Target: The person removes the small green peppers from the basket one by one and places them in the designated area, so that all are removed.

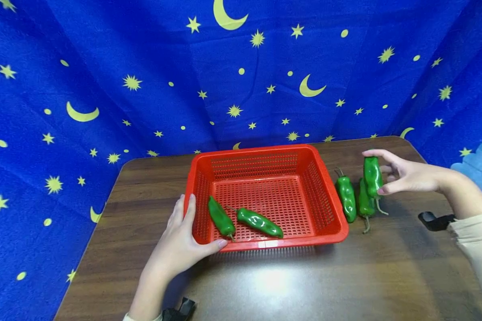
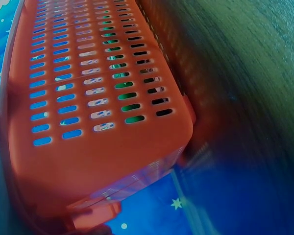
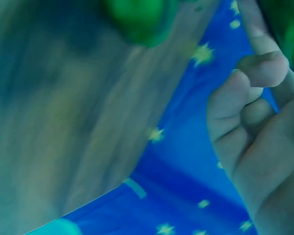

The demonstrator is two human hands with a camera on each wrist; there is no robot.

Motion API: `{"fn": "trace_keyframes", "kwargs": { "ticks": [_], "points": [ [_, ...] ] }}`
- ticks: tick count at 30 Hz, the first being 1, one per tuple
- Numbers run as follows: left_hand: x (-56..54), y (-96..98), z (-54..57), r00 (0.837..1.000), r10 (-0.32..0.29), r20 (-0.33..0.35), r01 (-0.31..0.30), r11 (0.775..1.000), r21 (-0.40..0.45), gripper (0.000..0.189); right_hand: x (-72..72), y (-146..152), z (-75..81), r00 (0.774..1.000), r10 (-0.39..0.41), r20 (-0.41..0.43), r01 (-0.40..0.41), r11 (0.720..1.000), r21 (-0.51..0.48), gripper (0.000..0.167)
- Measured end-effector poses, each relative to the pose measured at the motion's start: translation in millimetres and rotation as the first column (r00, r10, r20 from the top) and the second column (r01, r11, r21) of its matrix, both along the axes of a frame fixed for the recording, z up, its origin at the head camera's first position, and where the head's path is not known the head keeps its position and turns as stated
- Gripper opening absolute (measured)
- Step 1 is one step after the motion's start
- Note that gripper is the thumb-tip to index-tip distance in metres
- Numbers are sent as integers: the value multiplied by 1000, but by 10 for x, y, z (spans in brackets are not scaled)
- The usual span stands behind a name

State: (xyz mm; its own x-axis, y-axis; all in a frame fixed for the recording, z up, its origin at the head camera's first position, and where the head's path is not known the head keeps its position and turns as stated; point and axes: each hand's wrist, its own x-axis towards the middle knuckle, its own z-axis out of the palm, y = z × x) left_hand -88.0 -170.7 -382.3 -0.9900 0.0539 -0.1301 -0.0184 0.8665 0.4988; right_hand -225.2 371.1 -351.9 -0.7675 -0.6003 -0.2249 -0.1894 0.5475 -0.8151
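Two peppers (image 1: pixel 259 223) look done in the red basket (image 1: pixel 333 203). Right of it, two peppers (image 1: pixel 347 197) wait; the right hand (image 1: pixel 415 176) pinches another pepper (image 1: pixel 371 174). The left hand (image 1: pixel 180 245) grips the basket.

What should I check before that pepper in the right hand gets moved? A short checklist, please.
1. Grip: ok. The right hand pinches the held pepper.
2. Basket steadied: ok. The left hand holds the red basket by its rim.
3. Room inside: ok. Two peppers lie inside, with bare floor beyond them.
4. Bare tabletop between held pepper and basket: not ok. A loose pepper lies there.
5. Held pepper clear of its nearest neighbour: cannot tell. They overlap in the head view.
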Motion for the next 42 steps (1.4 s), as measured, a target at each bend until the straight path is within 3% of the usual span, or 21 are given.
{"fn": "trace_keyframes", "kwargs": {
  "ticks": [4, 8, 10, 16, 20, 25, 33, 36, 42],
  "points": [
    [-7, 3, 2, 1000, -3, -2, 3, 1000, -2, 130, 21, 309, -185, 995, 19, 98, -18, 1000, -7, 87],
    [-10, -5, -11, 1000, -2, -15, 2, 1000, -11, 132, 31, 523, -329, 971, 57, 234, -50, 998, -35, 84],
    [-9, -8, -19, 1000, -3, -25, 3, 1000, -12, 132, 45, 576, -386, 964, 57, 260, -57, 998, -5, 83],
    [-3, -11, -40, 999, -2, -39, 1, 1000, -10, 134, 104, 546, -508, 980, -39, 194, -6, 974, 228, 77],
    [0, -8, -44, 999, -1, -36, 1, 1000, -10, 134, 120, 482, -530, 977, -109, 184, 50, 953, 297, 71],
    [2, -8, -39, 999, -3, -36, 2, 1000, -9, 134, 123, 383, -521, 992, -92, 91, 52, 927, 371, 87],
    [5, -5, -43, 1000, -6, -25, 6, 1000, -12, 134, 132, 312, -463, 999, -37, -8, 36, 882, 470, 97],
    [3, -6, -45, 1000, -8, -28, 7, 1000, -14, 134, 119, 293, -390, 998, -49, -42, 63, 883, 466, 96],
    [-3, -11, -50, 999, -11, -40, 11, 1000, -10, 135, 32, 211, -143, 992, -92, -90, 118, 924, 363, 91]
  ]
}}
